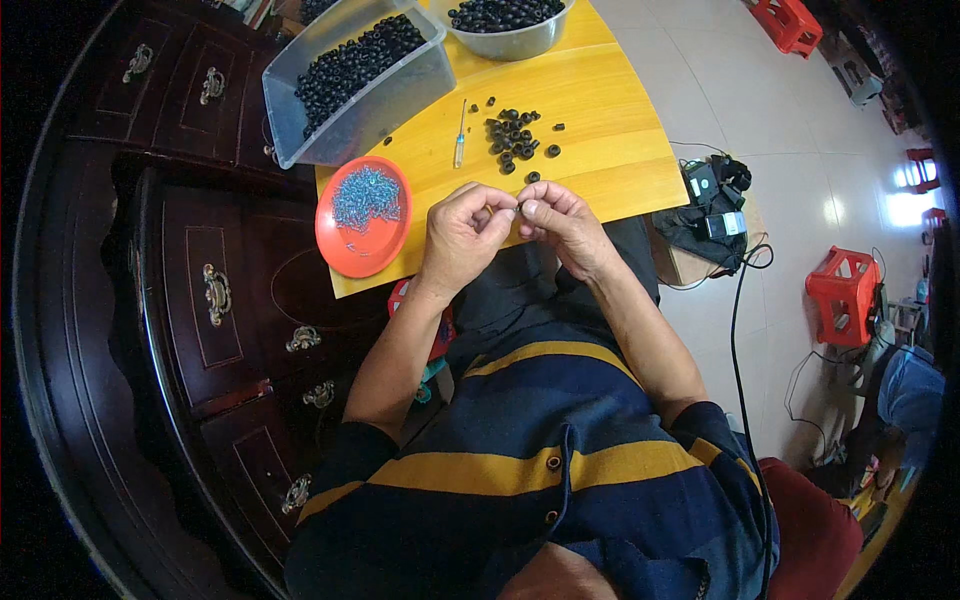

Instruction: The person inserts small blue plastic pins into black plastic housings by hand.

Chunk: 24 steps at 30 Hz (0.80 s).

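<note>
Navy shirt (520,400), mustard stripes (480,475), round buttons (553,463), sleeves (350,462) ending near elbows; dark trousers (495,305).

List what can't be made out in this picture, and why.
Head view: the exact shape of the dark piece between the left grip and right grip; tiny and mostly covered by them.
Head view: the far side of the round tub; cut off by the top edge.
Head view: each of the blue pieces on the orange-red plate; too small.

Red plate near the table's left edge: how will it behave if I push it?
The red plate looks shallow and smooth, so probably slides readily. Its loose silvery pieces may spill if it tilts. Its rim reaches the table edge, so a leftward push might tip it off.
</note>
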Tool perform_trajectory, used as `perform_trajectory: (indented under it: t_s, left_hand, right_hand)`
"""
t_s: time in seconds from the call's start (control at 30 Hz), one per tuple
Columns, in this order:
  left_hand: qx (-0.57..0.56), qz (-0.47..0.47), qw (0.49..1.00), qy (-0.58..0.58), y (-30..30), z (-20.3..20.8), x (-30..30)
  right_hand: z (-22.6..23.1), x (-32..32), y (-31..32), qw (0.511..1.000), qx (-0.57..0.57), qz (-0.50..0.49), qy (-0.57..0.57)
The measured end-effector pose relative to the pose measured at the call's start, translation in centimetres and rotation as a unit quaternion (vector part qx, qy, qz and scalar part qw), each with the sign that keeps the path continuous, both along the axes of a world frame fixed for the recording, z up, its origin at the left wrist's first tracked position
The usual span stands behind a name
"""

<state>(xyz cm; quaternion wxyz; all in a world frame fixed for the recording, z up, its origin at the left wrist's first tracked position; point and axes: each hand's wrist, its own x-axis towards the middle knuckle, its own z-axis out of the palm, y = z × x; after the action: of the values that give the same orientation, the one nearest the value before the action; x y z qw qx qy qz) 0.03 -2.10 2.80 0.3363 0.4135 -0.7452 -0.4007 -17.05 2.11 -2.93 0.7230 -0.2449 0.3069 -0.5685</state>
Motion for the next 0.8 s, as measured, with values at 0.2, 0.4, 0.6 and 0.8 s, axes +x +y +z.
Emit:
perform_trajectory:
  t_s: [0.2,0.4,0.6,0.8]
  left_hand:
    - [0.001,-0.003,1.0,-0.006,0.16,0.18,-0.12]
    - [0.005,-0.002,1.0,-0.004,0.18,0.01,-0.19]
    - [0.006,0.006,1.0,-0.009,0.14,-0.32,-0.15]
    - [0.019,0.008,1.0,-0.009,0.07,-0.33,-0.11]
  right_hand:
    - [0.27,0.0,0.14,1.0,0.001,-0.007,0.006]
    - [0.02,-0.18,0.16,1.0,-0.009,-0.007,0.004]
    - [0.3,-0.12,0.2,0.999,-0.006,-0.019,0.029]
    - [0.55,-0.15,0.17,0.996,-0.028,-0.031,0.075]
